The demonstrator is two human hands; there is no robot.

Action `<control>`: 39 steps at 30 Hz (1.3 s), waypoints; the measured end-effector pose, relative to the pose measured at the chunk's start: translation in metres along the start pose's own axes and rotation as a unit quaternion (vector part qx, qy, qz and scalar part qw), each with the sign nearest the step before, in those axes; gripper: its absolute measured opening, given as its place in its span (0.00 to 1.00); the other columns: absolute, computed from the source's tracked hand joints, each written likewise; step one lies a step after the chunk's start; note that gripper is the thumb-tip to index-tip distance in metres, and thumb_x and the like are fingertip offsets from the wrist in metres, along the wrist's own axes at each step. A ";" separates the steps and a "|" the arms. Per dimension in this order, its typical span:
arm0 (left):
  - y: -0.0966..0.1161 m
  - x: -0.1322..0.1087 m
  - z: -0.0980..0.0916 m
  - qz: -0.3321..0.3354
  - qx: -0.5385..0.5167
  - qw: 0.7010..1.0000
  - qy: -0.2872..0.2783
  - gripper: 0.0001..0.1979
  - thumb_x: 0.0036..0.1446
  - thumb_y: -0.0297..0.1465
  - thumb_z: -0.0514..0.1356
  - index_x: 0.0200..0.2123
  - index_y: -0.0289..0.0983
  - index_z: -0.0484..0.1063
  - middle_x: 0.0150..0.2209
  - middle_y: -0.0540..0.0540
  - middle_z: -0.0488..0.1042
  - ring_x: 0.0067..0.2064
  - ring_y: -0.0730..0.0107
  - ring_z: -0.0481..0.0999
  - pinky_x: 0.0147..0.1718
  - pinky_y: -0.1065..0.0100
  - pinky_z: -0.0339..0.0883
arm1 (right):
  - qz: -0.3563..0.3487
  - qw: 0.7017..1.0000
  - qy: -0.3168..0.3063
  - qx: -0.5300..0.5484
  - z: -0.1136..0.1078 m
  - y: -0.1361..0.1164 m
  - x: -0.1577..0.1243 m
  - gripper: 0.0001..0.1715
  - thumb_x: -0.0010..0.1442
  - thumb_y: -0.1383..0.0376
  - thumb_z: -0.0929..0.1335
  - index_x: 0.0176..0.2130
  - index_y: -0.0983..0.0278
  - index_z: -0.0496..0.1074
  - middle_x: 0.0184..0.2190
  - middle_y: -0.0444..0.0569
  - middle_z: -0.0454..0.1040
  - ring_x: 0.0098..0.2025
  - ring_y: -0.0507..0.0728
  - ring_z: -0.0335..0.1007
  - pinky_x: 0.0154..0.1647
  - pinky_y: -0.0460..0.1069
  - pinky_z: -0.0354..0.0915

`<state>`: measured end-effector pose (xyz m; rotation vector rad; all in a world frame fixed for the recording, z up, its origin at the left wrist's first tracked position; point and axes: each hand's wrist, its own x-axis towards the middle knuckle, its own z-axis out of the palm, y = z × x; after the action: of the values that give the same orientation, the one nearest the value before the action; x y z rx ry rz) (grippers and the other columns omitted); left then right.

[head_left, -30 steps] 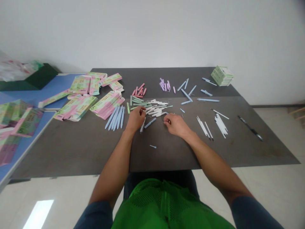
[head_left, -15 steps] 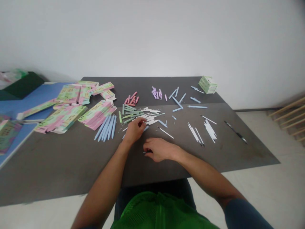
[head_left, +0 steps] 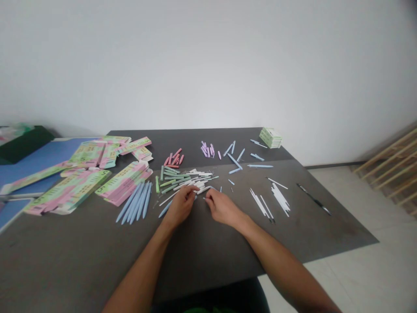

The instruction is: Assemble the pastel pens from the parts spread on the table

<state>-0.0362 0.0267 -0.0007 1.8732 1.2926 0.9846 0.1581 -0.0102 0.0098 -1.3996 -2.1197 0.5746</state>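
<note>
My left hand is closed in a pinch at the near edge of a pile of white pen refills. A small light-blue end, apparently of a pen barrel, shows under its fingertips. Beside its wrist lies a light-blue pen barrel, partly hidden. Just to the right, my right hand pinches a tiny pale piece that pokes out to the left; its kind is too small to tell. A further light-blue part lies behind the right fingers. Green pen barrels adjoin the refills.
Several blue barrels lie in a row beside flattened pen boxes. Red barrels, purple parts and blue parts lie farther back. White refills, a black pen and a small box stack are on the right.
The camera has tilted up, so the table sits lower in view. My right hand has moved forward, level with my left; the single white refill near it is now out of sight.
</note>
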 end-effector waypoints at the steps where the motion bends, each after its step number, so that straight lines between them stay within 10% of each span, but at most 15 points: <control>1: 0.001 -0.001 0.002 0.006 -0.004 1.000 -0.004 0.12 0.61 0.33 0.54 0.42 0.41 0.77 0.41 0.45 0.77 0.43 0.61 0.76 0.44 0.61 0.67 | 0.011 1.000 0.020 0.005 -0.001 0.003 0.002 0.04 0.66 0.70 0.64 0.37 0.61 0.66 0.33 0.47 0.71 0.35 0.56 0.67 0.38 0.49 0.59; 14: 0.015 -0.006 0.010 -0.043 -0.181 0.982 0.027 0.10 0.51 0.29 0.62 0.39 0.37 0.69 0.34 0.50 0.71 0.35 0.71 0.71 0.37 0.70 0.65 | 0.023 0.974 0.141 0.174 -0.005 0.002 0.005 0.06 0.63 0.64 0.69 0.40 0.61 0.76 0.35 0.47 0.74 0.36 0.55 0.69 0.39 0.49 0.65; 39: 0.033 -0.015 0.012 -0.018 -0.304 0.951 0.060 0.11 0.52 0.32 0.67 0.35 0.38 0.68 0.32 0.50 0.71 0.33 0.73 0.71 0.35 0.70 0.66 | 0.077 0.916 0.148 0.365 -0.001 -0.015 0.002 0.16 0.52 0.53 0.76 0.33 0.60 0.76 0.24 0.43 0.77 0.25 0.53 0.73 0.28 0.49 0.72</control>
<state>-0.0146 0.0011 0.0178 1.3254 0.9336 1.3129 0.1476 -0.0143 0.0207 -1.1194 -1.3408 1.0143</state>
